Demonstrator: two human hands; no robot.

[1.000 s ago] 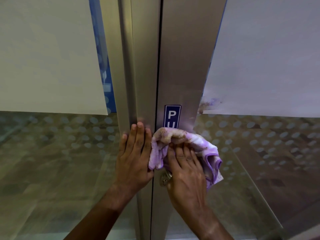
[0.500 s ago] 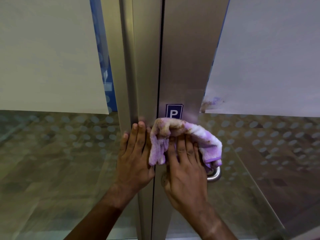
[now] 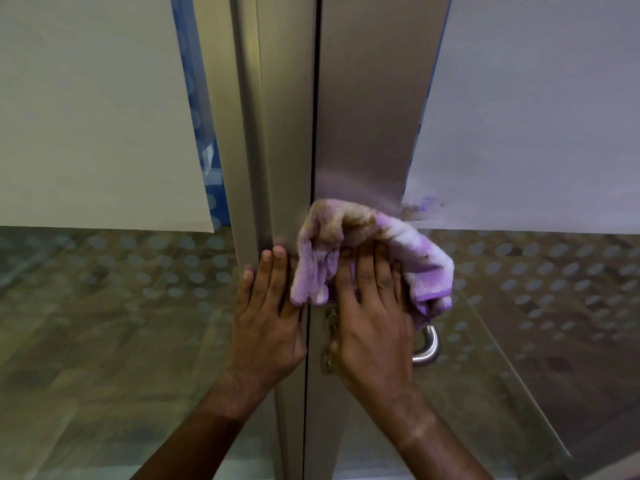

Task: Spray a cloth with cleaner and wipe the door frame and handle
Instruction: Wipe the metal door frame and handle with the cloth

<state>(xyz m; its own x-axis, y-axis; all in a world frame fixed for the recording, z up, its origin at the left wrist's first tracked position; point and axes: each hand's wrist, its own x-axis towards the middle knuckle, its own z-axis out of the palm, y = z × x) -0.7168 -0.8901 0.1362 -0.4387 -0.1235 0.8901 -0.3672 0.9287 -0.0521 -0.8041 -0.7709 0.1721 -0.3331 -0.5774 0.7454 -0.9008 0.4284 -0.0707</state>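
Head camera looked down at a brushed metal door frame (image 3: 367,126), whose long axis ran upright through the middle of the picture, with a dark vertical seam between its two stiles. The right hand (image 3: 375,323) lay flat, fingers together and pointing up, and pressed a crumpled purple and white microfibre cloth (image 3: 367,237) against the right stile. The cloth was bunched above and around the fingertips; its longer side ran across the stile from the seam toward the glass on the right, and brown stains showed on its upper folds. The left hand (image 3: 268,327) was open and flat on the left stile, fingers pointing up, holding nothing, just beside the cloth's hanging left edge. A curved silver metal door handle (image 3: 427,348) stuck out below the cloth, to the right of the right hand, and the hand covered part of it. Frosted film panels (image 3: 536,116) covered the upper glass on both sides, and the right one had a purple smear near its lower corner.
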